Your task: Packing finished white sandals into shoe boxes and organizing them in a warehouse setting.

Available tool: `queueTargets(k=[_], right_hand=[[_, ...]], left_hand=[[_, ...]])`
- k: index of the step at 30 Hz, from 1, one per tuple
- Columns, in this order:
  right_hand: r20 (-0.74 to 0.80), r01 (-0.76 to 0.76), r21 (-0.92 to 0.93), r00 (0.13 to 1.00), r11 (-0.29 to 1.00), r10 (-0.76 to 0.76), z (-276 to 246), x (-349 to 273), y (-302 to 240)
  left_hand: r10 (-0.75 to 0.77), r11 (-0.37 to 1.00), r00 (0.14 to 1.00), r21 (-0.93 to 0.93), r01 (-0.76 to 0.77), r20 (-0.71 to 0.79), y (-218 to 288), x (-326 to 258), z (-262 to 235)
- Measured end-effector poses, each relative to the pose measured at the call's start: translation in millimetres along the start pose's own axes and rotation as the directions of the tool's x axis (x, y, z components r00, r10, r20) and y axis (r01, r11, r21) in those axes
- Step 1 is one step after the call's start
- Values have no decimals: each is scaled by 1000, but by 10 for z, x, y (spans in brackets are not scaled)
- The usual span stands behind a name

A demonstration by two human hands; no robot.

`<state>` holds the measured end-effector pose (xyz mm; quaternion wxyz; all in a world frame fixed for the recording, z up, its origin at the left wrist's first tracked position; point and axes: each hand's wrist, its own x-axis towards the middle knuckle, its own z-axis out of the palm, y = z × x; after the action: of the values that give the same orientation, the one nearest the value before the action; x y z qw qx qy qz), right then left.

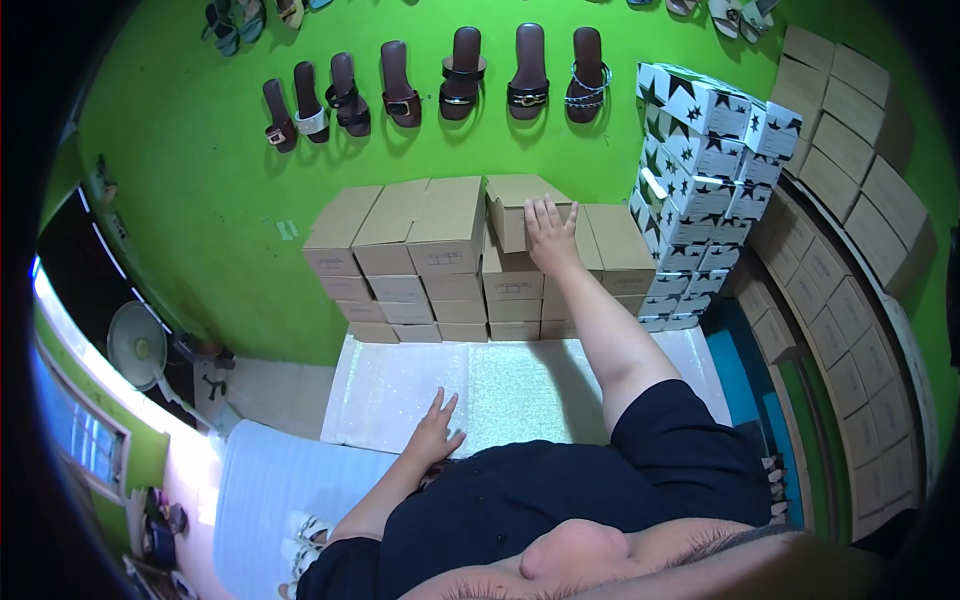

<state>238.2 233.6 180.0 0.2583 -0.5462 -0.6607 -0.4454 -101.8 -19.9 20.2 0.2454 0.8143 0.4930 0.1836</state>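
My right arm stretches forward across the table, and my right hand (552, 235) lies against a brown cardboard box (511, 227) on top of a stack. Its fingers are spread flat over the front and upper edge of that box, and the palm hides part of the front face. This box sits further back than the box (514, 284) under it. Down at the near left, my left hand (434, 432) is held with its fingers apart, over or at the white tabletop (385, 385). It holds nothing.
Further brown boxes (445, 225) stand stacked along the table's back edge. To the right rises a tall stack of white, star-printed boxes (690, 190). Slippers (527, 80) hang on the green wall (200, 180). A fan (137, 345) stands left; shelved boxes (845, 340) line the right.
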Motion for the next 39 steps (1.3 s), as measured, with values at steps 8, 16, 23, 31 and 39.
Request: queueTargets(k=[8, 16, 23, 31, 39], right_hand=[[75, 42, 470, 993, 882, -87, -840, -400, 700], [-232, 292, 709, 956, 642, -179, -1648, -1447, 1354], [111, 99, 814, 941, 573, -320, -1579, -2512, 1478], [606, -317, 751, 680, 579, -414, -1228, -3397, 1364], [856, -749, 518, 452, 413, -253, -1065, -3576, 1340]], left_hand=[[50, 998, 996, -22, -52, -73, 351, 233, 34], [-111, 954, 919, -298, -8, -378, 586, 719, -35], [-137, 622, 969, -780, -76, -204, 978, 939, 99], [-203, 869, 979, -465, 171, -20, 1050, 881, 1108], [-172, 983, 969, -29, 180, 175, 1146, 854, 1513]])
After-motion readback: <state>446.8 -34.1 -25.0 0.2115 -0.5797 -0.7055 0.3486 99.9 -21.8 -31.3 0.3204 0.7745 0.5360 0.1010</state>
